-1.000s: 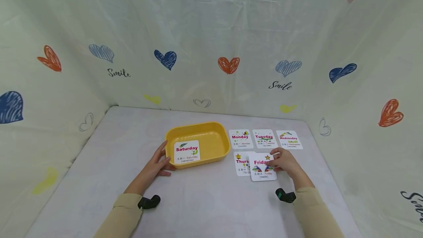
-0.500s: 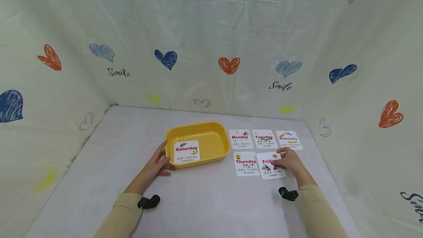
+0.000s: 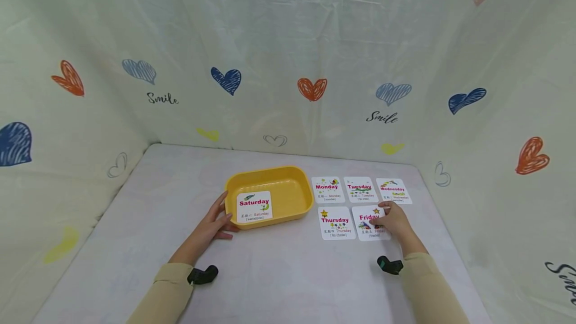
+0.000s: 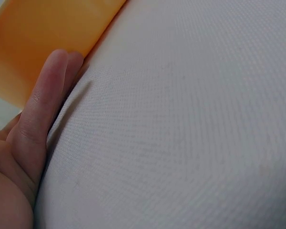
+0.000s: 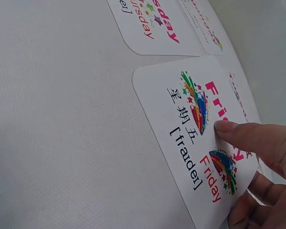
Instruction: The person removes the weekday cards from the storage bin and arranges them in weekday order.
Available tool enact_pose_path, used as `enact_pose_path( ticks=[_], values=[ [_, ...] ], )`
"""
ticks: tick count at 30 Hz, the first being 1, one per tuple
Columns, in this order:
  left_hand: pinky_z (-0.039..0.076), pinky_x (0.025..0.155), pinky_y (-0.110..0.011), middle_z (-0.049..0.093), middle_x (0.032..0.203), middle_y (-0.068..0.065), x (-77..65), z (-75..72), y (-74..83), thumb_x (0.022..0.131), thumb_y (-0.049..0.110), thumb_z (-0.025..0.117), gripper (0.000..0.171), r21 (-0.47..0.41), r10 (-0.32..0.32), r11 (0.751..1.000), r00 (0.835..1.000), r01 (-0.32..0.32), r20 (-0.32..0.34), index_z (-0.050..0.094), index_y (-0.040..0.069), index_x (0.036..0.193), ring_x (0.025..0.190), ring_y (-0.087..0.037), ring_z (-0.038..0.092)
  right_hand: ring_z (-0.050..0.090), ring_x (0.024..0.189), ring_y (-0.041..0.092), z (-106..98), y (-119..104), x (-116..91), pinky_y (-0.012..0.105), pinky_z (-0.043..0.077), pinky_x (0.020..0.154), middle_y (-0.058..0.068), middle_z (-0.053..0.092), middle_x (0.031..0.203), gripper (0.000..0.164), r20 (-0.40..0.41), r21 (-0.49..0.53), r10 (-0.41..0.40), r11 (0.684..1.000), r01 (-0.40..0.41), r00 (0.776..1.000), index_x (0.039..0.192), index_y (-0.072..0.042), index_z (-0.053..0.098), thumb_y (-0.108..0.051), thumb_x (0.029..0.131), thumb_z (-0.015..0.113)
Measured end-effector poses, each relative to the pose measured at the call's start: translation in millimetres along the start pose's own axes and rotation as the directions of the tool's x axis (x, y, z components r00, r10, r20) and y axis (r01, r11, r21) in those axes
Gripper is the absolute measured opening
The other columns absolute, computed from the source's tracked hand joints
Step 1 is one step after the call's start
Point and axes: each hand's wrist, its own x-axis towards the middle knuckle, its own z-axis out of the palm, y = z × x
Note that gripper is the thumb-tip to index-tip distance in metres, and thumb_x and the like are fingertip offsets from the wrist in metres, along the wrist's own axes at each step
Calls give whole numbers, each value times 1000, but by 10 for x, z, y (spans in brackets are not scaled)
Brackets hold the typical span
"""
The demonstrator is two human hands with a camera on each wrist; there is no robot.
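My right hand [image 3: 393, 219] pinches the Friday card [image 3: 365, 231] by its right side, thumb on the printed face and other fingers curled at the edge in the right wrist view. That card lies just right of the Thursday card [image 3: 336, 231], their edges close together. Above them, Monday [image 3: 320, 196], Tuesday [image 3: 353, 195] and Wednesday [image 3: 388, 196] cards form a row. At the left, my left hand [image 3: 215, 223] rests against the corner of a yellow tray [image 3: 290, 176], fingers fairly straight along its outer wall in the left wrist view. A Saturday card [image 3: 254, 209] leans inside the tray.
A pale cloth covers the table [image 3: 288, 279]. Behind it and at both sides hangs a white curtain [image 3: 279, 39] printed with hearts and the word Smile. Black cameras sit on both wrists, by the beige sleeves.
My right hand has slid the Friday card right, off the Thursday card it overlapped, then slightly up and straightened it beside Thursday. The left hand and tray have stayed put.
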Motion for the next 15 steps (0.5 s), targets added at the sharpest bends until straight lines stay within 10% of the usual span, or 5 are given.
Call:
enact_pose_path(
  ticks=[15],
  values=[
    [57,77,-37,20,156,-12,5,-3,-2,101,28,55,71,8,-7,1000,1000,7,3,11,47,154,94,-29,68,55,98,37,5,44,127,43,49,80,32,44,131,60,4,-89,-26,996,27,1000,127,2,45,-10,80,79]
  ],
)
